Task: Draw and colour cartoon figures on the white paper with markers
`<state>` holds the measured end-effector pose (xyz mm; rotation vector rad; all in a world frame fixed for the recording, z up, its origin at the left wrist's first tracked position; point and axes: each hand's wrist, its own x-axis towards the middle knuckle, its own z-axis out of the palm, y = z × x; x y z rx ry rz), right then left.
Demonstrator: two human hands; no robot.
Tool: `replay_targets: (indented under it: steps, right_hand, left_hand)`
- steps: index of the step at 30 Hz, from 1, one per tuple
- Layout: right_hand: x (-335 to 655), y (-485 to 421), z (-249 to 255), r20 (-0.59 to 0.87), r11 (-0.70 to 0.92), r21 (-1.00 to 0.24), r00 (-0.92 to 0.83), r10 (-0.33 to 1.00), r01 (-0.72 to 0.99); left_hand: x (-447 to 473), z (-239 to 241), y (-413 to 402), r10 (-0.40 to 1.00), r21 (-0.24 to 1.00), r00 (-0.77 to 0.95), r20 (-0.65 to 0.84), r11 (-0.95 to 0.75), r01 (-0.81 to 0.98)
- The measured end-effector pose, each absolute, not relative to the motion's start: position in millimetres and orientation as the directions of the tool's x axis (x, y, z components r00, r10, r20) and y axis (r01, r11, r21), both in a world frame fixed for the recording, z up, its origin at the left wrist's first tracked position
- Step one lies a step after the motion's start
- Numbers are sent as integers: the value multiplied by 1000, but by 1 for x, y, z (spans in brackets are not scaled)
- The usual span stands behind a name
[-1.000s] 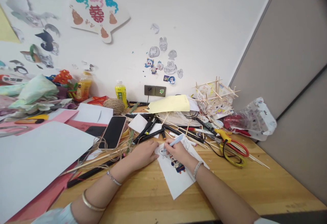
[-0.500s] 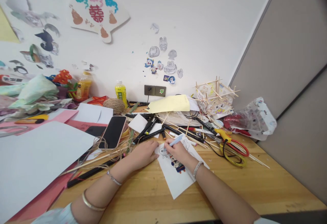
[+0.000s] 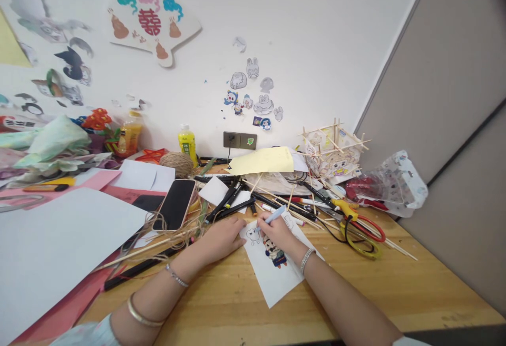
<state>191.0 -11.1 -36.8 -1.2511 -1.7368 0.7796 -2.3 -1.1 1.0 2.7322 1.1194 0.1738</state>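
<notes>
A light blue pen [image 3: 275,214] is pinched in my right hand [image 3: 274,233], its tip down on a sheet of white paper [image 3: 272,288]. On that sheet are a coloured cartoon figure [image 3: 275,254], partly behind my right hand, and a round outline drawing [image 3: 252,235] at the pen tip. My left hand [image 3: 226,238] lies flat with its fingers stretched out, the fingertips at the paper's left edge; it holds nothing. More line drawing shows at the sheet's upper right.
A phone [image 3: 175,205] lies left of the paper among twine and sticks. Several black markers [image 3: 227,198] are scattered behind it. Scissors with yellow and red handles [image 3: 361,235] lie to the right. A large white sheet [image 3: 67,251] covers the left side. Bottles [image 3: 187,143] stand by the wall.
My right hand and the pen have shifted slightly to the right, and a bit more of the round outline shows. My left hand stays in place.
</notes>
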Motion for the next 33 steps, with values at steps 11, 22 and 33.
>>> replay_targets:
  steps: [11, 22, 33]
  right_hand:
    - [191, -11, -37, 262, 308, -839, -162, 951, 450]
    - [192, -11, -39, 269, 309, -829, -153, 951, 465]
    - [192, -10, -39, 287, 319, -829, -140, 948, 460]
  left_hand:
    - [-2, -1, 0, 705, 187, 709, 31, -701, 688]
    - [-3, 1, -1, 702, 176, 711, 29, -704, 688]
    - [-2, -2, 1, 703, 168, 711, 31, -705, 689]
